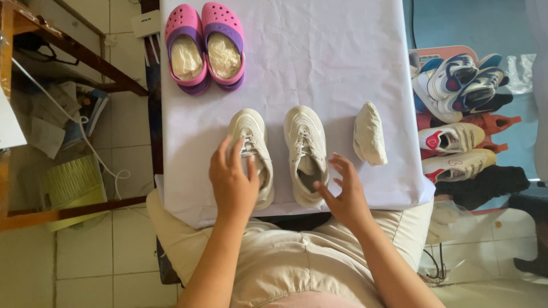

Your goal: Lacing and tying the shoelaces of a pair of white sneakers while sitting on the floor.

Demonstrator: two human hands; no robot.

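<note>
Near the table edge: left hand [233, 181] spread flat over left sneaker [251, 154], right hand [342, 191] open just right of right sneaker [306, 153], toes pointing far.

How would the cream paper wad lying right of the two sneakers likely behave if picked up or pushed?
The paper wad looks crumpled and creased, so it is probably light and would dent under a grip. It lies flat on the white cloth, so a push would likely slide it rather than roll it. It lies apart from the right hand.

Clogs [204, 48] behind sneakers [279, 155]; paper wad [369, 141] to their rt.
</note>
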